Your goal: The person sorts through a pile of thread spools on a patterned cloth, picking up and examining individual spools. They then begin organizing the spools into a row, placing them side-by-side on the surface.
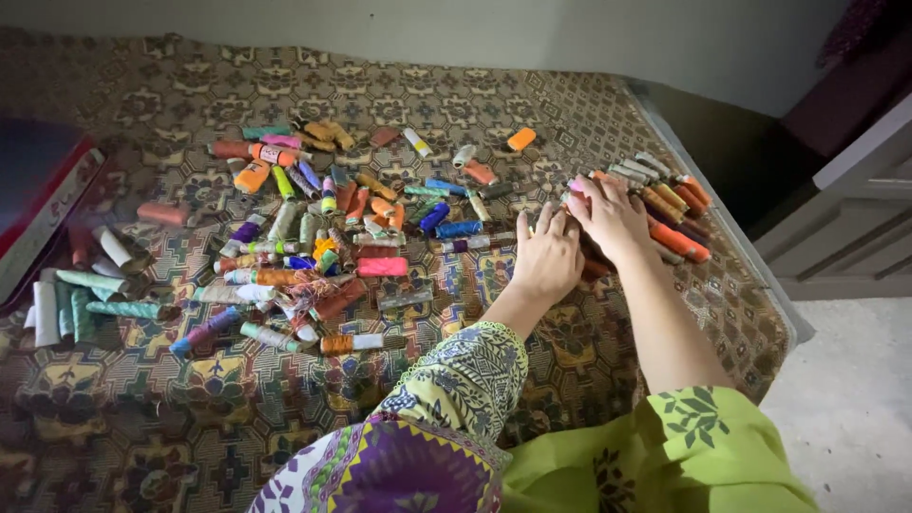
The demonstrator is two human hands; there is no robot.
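Note:
My left hand [548,256] lies palm down on the patterned bedspread [608,332], fingers together, touching small spools at its fingertips. My right hand [611,217] sits just right of it, fingers curled over a row of orange and brown thread spools [676,214] lined up side by side. What its fingertips pinch is hidden. A loose scatter of many coloured thread spools [328,233] covers the middle of the bed, to the left of both hands.
A group of green and white spools [81,294] lies at the left. A red and dark box [38,190] sits at the far left edge. The bed's right edge [750,256] drops to a pale floor, with grey drawers [855,218] beyond.

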